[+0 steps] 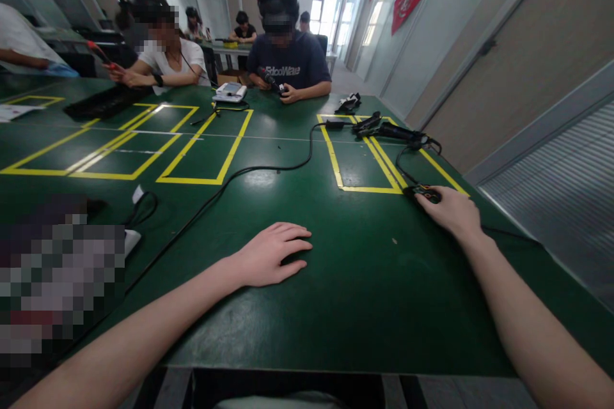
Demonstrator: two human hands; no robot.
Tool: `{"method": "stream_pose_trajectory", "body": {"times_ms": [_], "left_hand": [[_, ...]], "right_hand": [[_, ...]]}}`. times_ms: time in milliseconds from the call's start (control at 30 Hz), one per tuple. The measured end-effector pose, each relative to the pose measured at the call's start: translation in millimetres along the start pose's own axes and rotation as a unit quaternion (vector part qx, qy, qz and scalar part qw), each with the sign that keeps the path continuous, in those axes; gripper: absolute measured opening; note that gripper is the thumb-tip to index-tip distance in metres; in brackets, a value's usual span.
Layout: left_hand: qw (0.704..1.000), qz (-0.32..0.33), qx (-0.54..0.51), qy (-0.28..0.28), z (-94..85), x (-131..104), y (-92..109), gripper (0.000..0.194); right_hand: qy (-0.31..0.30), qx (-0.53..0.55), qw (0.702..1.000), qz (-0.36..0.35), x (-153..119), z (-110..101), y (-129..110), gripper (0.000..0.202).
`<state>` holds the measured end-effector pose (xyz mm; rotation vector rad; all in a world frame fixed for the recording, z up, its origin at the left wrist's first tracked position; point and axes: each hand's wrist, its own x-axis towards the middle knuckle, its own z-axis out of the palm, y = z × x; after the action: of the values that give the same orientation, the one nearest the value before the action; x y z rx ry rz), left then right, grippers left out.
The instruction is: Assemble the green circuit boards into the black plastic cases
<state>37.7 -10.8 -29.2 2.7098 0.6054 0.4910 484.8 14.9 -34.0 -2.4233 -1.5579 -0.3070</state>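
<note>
My left hand (277, 254) lies palm down on the green tabletop (336, 307), fingers stretched out and a little apart, with nothing in it. Further right, my right hand (453, 214) has its fingers closed on a small black object with orange markings (428, 193), which rests at the yellow tape. Part of that object is hidden under the fingers, and its exact kind is unclear. From it a thin black cable (403, 166) runs up toward a long black tool-like item (396, 132) lying on the tape-marked area.
A long black cable (249, 169) crosses the table to a small black box (334, 124). Yellow tape outlines (194, 180) mark the surface. A co-worker in a dark shirt (288, 61) sits opposite, behind a white device (230, 92). A black tray (103, 102) lies far left.
</note>
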Motion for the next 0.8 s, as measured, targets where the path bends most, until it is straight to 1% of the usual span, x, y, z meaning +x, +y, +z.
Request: {"method": "stream_pose_trajectory", "body": {"times_ms": [33, 67, 100, 133, 167, 200, 233, 267, 300, 333, 367, 433, 500, 567, 700, 800], "left_hand": [[1.0, 0.001, 0.003, 0.0, 0.1, 0, 0, 0.029], [1.0, 0.004, 0.008, 0.002, 0.2, 1, 0, 0.029], [1.0, 0.009, 0.014, 0.005, 0.1, 1, -1, 0.028], [1.0, 0.017, 0.02, 0.012, 0.0, 1, 0, 0.027], [0.999, 0.028, 0.024, 0.028, -0.4, 1, 0, 0.023], [0.997, 0.042, 0.027, 0.051, -0.9, 1, 1, 0.022], [0.995, 0.057, 0.028, 0.078, -1.5, 0, 3, 0.024], [0.991, 0.074, 0.028, 0.109, -2.2, 0, 6, 0.03], [0.986, 0.09, 0.028, 0.135, -2.8, -1, 9, 0.035], [0.982, 0.105, 0.031, 0.152, -3.2, -1, 12, 0.038], [0.98, 0.113, 0.034, 0.158, -3.1, -1, 15, 0.037], [0.985, 0.11, 0.047, 0.127, -1.3, 0, 20, 0.04], [0.991, 0.089, 0.058, 0.08, 2.0, 1, 21, 0.046], [0.995, 0.064, 0.061, 0.055, 4.7, 2, 20, 0.046], [0.997, 0.027, 0.048, 0.058, 3.5, 1, 14, 0.032], [0.998, 0.023, 0.034, 0.054, -1.1, 1, 14, 0.016]], "right_hand": [[-0.009, 0.01, 1.0, -0.015, -5, 0, -13, 0.043], [-0.024, 0.034, 0.998, -0.045, -12, 0, -28, 0.042], [-0.034, 0.066, 0.993, -0.091, -21, -2, -44, 0.04], [-0.039, 0.108, 0.981, -0.155, -32, -5, -61, 0.038], [-0.045, 0.156, 0.959, -0.233, -44, -9, -78, 0.034], [-0.065, 0.201, 0.924, -0.32, -57, -14, -93, 0.032], [-0.096, 0.24, 0.878, -0.403, -71, -19, -107, 0.03], [-0.12, 0.27, 0.833, -0.468, -83, -24, -119, 0.031], [-0.13, 0.293, 0.796, -0.514, -94, -28, -128, 0.032], [-0.13, 0.308, 0.77, -0.543, -103, -32, -135, 0.033], [-0.127, 0.319, 0.754, -0.559, -110, -35, -139, 0.032], [-0.125, 0.33, 0.743, -0.569, -117, -37, -143, 0.029], [-0.127, 0.33, 0.744, -0.567, -118, -37, -142, 0.026], [-0.12, 0.324, 0.749, -0.566, -116, -34, -141, 0.024], [-0.098, 0.308, 0.76, -0.564, -111, -28, -139, 0.027], [-0.1, 0.302, 0.766, -0.558, -110, -27, -138, 0.029]]}}
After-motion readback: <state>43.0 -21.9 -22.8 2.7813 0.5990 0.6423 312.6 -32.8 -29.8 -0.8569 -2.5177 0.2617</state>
